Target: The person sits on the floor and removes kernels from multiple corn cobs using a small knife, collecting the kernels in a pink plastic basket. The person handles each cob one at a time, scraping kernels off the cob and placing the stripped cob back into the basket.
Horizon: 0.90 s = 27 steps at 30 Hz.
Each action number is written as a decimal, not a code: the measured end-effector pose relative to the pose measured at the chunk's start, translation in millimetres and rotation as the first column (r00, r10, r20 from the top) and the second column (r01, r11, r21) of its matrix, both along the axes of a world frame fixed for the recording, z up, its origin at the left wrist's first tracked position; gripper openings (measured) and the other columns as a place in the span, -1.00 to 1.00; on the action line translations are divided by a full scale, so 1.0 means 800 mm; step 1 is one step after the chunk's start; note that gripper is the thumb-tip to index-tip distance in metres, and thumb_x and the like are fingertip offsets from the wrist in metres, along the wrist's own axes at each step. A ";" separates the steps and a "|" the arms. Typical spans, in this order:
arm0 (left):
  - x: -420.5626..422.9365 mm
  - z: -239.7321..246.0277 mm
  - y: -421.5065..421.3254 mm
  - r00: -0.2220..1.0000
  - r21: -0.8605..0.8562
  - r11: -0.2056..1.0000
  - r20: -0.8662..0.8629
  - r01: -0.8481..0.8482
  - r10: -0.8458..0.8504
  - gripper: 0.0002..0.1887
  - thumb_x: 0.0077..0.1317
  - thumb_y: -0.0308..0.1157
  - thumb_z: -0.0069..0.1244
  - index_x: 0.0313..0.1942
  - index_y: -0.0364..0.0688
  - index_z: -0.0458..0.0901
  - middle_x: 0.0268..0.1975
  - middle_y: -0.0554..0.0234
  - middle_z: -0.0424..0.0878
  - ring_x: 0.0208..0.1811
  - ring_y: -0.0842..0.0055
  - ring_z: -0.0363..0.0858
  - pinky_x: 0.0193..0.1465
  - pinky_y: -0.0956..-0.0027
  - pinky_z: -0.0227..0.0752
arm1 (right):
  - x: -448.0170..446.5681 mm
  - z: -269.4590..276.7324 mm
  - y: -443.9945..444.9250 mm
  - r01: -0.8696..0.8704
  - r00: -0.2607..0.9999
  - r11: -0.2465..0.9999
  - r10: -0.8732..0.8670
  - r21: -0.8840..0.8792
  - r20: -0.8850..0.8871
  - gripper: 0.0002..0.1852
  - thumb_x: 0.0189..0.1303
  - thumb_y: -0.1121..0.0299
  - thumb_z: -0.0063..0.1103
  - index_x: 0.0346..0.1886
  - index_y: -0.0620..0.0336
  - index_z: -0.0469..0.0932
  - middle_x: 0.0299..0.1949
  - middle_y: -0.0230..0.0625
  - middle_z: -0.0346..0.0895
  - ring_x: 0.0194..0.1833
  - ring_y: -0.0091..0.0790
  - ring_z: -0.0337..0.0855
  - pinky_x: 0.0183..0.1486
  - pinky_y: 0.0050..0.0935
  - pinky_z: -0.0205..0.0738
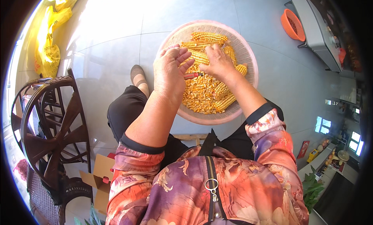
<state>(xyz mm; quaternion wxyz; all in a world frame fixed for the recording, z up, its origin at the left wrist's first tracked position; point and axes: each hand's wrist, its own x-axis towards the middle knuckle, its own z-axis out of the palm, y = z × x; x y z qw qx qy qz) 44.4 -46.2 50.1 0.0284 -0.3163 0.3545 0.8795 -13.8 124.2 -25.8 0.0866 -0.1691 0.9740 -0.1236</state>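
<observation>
Below me a round pink-rimmed woven basket holds yellow corn cobs at its far side and loose corn kernels nearer me. My left hand is over the basket's left rim, palm turned up and fingers loosely curled apart, with nothing seen in it. My right hand reaches down over the cobs, thumb and fingers around the right end of one corn cob; whether it grips that cob is hidden. A red-handled tool with a dark end lies on the kernels between my hands.
Dark rattan chairs stand at left, with yellow plastic bags beyond them. An opened cardboard box sits near my left side. At upper right, an orange plastic basket is beside a white appliance. Leafy plants are at lower right.
</observation>
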 end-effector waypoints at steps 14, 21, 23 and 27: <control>0.023 -0.100 0.044 0.964 0.216 0.961 0.164 0.174 -0.211 -0.63 0.52 -0.22 -0.11 0.19 -0.25 0.47 -0.02 0.08 0.64 -0.11 0.31 0.65 -0.01 0.20 0.60 | 0.100 0.038 0.014 0.868 0.394 0.227 0.226 -0.442 0.891 -0.67 0.42 0.10 0.22 -0.18 0.23 0.59 -0.42 -0.38 0.60 -0.52 -0.55 0.63 -0.58 -0.62 0.52; 0.008 -0.080 0.031 0.990 0.132 0.991 0.144 -0.009 -0.010 -0.64 0.58 -0.21 -0.21 0.18 -0.28 0.45 -0.07 0.06 0.61 -0.19 0.31 0.64 -0.22 0.19 0.65 | 0.082 0.001 0.007 0.197 0.953 0.776 -0.007 -0.599 0.304 -0.78 0.47 0.30 0.08 -0.08 0.27 0.60 -0.26 -0.19 0.65 -0.31 -0.30 0.69 -0.23 -0.38 0.57; 0.001 -0.077 0.020 0.996 0.052 0.999 0.087 0.000 -0.004 -0.64 0.58 -0.22 -0.20 0.18 -0.28 0.44 -0.11 0.07 0.60 -0.22 0.31 0.63 -0.19 0.23 0.65 | 0.083 -0.001 -0.013 -0.026 0.994 0.787 0.085 -0.616 0.067 -0.78 0.44 0.35 0.09 -0.04 0.30 0.59 -0.23 -0.08 0.65 -0.21 -0.17 0.70 -0.13 -0.30 0.56; -0.010 -0.058 0.003 0.996 0.144 0.986 0.061 -0.080 0.072 -0.63 0.54 -0.24 -0.18 0.11 -0.39 0.41 -0.16 -0.04 0.56 -0.29 0.25 0.62 -0.14 0.20 0.71 | 0.095 -0.013 -0.038 -0.034 0.989 0.968 0.069 -0.250 0.134 -0.69 0.30 0.41 0.07 0.07 0.30 0.55 0.01 0.06 0.54 -0.06 0.13 0.67 0.04 -0.06 0.58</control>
